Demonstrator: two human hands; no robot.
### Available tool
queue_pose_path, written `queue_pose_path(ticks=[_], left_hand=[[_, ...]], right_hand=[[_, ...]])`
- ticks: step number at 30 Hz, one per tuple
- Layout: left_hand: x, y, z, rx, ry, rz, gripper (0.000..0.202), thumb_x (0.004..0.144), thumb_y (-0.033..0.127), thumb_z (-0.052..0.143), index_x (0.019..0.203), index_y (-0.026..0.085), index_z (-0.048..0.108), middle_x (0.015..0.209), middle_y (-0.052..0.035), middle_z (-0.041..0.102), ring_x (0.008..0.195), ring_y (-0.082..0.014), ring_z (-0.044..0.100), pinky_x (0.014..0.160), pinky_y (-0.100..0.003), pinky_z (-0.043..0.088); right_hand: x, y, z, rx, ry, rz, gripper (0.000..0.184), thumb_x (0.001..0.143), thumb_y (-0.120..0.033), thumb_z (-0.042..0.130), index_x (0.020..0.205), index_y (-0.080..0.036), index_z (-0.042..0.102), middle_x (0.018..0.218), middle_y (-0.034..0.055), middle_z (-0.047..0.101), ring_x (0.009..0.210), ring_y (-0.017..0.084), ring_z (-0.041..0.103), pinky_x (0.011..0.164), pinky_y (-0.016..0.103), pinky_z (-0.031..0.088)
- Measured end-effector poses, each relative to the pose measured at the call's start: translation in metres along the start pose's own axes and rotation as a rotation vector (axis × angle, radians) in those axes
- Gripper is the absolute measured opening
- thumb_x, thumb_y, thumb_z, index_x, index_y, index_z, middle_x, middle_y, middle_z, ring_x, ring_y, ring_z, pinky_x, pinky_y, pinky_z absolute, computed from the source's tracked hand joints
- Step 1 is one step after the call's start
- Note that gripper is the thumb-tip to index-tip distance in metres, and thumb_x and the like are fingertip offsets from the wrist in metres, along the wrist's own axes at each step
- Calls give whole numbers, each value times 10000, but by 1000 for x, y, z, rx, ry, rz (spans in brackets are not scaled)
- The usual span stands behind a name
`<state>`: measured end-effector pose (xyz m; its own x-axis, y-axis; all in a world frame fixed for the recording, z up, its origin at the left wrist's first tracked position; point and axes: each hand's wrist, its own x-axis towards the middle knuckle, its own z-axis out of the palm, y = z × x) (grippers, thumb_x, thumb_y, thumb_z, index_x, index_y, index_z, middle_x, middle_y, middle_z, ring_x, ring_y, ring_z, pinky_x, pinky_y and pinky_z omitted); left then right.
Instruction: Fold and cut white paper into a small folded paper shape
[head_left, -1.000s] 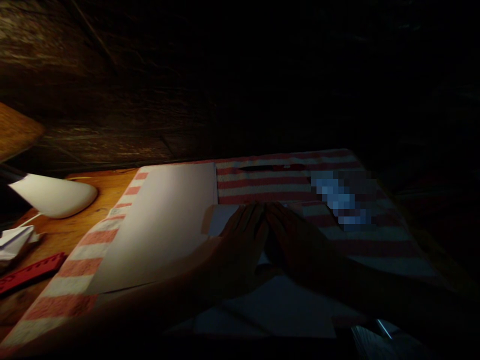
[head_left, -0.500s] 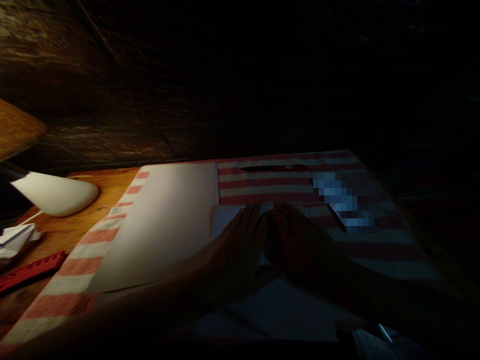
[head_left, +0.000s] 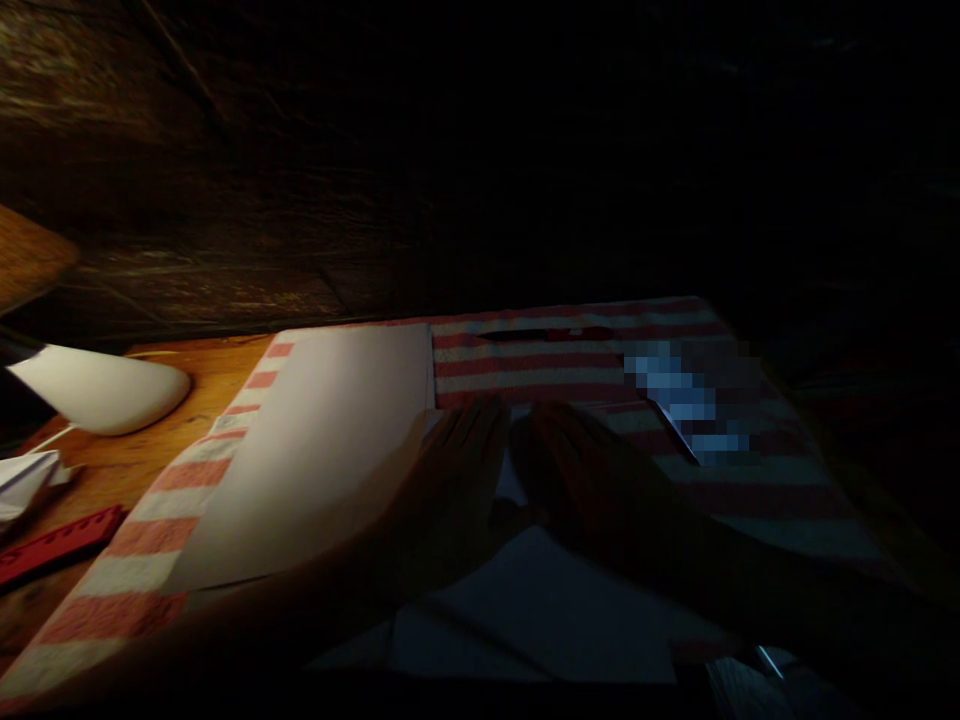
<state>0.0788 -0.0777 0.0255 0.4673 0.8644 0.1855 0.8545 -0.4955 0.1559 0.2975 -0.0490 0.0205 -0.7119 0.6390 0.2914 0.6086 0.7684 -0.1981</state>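
Observation:
My left hand lies flat, its fingers stretched out, on a sheet of white paper in front of me. Beside it, my right hand presses on the same sheet with fingers extended. A narrow gap parts the fingers of the two hands, and the left thumb reaches towards the right hand. Both hands are in deep shadow and cover the far part of the sheet. To the left, larger white paper lies under a pool of light.
A red-and-white striped cloth covers the table. Across its far side lies a dark, slim, knife-like object. A blurred-out lit device is at right. The left side holds a white lamp base, folded paper and a red strip.
My hands have moved apart, the left one sliding leftwards over the paper, so more of the sheet shows between them. The view has shifted very slightly.

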Motion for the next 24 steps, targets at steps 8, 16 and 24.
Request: queue_pose_path(ticks=[8, 16, 24], left_hand=[[-4, 2, 8, -40, -6, 36, 887, 941, 644, 603, 1550, 70, 308, 1590, -314, 452, 1490, -466, 440, 1206, -640, 376], [-8, -8, 6, -51, -54, 58, 1012, 881, 681, 689, 1597, 115, 253, 1623, -269, 436, 1504, -443, 431, 1228, -603, 366], [-18, -18, 6, -23, -48, 86, 1013, 920, 736, 594, 1623, 110, 220, 1644, -295, 393, 1549, -456, 359, 1229, -636, 337]], right_hand=[[6, 15, 14, 201, -19, -103, 652, 947, -218, 578, 1550, -22, 429, 1600, 263, 487, 1526, 346, 433, 1259, 574, 393], [5, 7, 0, 45, -69, -79, 649, 989, -373, 634, 1504, -3, 499, 1574, 287, 510, 1513, 375, 450, 1239, 583, 413], [3, 8, -6, -145, -149, -154, 752, 931, -507, 740, 1407, 53, 583, 1509, 337, 548, 1453, 452, 502, 1226, 571, 427]])
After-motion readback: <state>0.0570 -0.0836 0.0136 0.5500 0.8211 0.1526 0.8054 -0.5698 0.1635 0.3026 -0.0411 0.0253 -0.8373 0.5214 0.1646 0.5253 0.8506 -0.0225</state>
